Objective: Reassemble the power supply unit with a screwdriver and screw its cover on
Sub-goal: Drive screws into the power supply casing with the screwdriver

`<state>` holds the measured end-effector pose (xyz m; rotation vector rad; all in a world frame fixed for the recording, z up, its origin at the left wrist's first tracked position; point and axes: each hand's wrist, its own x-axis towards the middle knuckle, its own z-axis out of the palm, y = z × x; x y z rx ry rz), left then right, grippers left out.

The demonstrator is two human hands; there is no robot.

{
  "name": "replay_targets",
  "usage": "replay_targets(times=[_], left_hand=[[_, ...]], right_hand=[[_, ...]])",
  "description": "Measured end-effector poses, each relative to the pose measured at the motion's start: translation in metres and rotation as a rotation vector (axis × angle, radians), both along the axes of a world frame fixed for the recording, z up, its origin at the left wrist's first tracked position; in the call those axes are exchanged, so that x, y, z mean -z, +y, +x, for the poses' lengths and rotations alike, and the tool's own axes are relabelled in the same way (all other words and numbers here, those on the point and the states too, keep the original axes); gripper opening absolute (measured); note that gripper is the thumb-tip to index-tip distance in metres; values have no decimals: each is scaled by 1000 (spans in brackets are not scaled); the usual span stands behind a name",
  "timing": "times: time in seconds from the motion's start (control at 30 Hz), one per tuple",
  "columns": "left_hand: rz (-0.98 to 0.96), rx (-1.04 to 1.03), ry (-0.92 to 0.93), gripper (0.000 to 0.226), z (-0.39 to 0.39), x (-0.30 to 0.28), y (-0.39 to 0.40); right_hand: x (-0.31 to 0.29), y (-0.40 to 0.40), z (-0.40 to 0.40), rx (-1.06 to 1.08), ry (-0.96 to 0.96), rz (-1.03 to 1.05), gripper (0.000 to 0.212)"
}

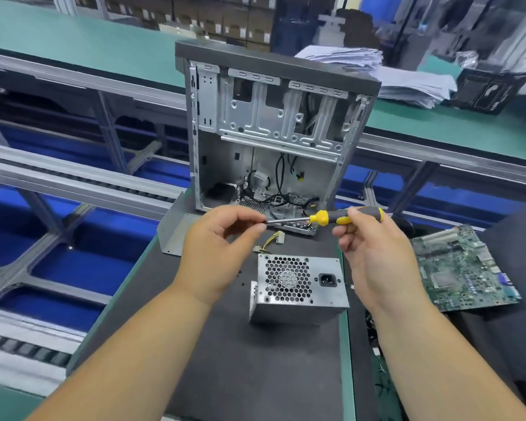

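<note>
A grey metal power supply unit (298, 288) stands on the black mat, its honeycomb fan grille and power socket facing me. Above it my right hand (368, 247) grips the yellow and grey handle of a screwdriver (325, 217), held level and pointing left. My left hand (222, 244) pinches the tip of the screwdriver's shaft between thumb and forefinger; whether a screw sits there is too small to tell. A yellow-wired connector (274, 240) lies behind the unit.
An open computer case (271, 126) stands upright behind the hands, loose cables at its bottom. A bent metal panel (176, 232) lies at its left. A green motherboard (462, 268) rests at the right. Tiny dark screws (241, 276) dot the mat. Paper stacks (407, 77) sit behind.
</note>
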<state>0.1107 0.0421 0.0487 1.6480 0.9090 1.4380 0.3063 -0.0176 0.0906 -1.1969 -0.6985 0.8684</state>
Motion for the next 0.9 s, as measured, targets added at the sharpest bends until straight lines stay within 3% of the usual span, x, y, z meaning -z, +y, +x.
replay_targets(times=[0.13,0.23,0.3,0.43,0.57,0.73,0.9], left_hand=[[131,47,94,35,-6,1,13],[25,221,118,72,-10,9,24],[-77,278,149,82,-11,18,31],[-337,295,233,50,-7,45,42],[-526,399,286,37,-3,62,42],[-613,441,250,28,2,64,42],[-619,483,238,26,2,68,46]], right_hand=[[2,6,-9,55,71,-5,19],[4,9,-9,92,33,10,12],[3,10,-7,132,-66,10,7],[-2,10,-10,159,-474,-5,7],[-5,9,-24,73,-817,-38,12],[-5,11,-34,4,-1018,-121,16],[-6,10,-41,-4,-1026,-129,17]])
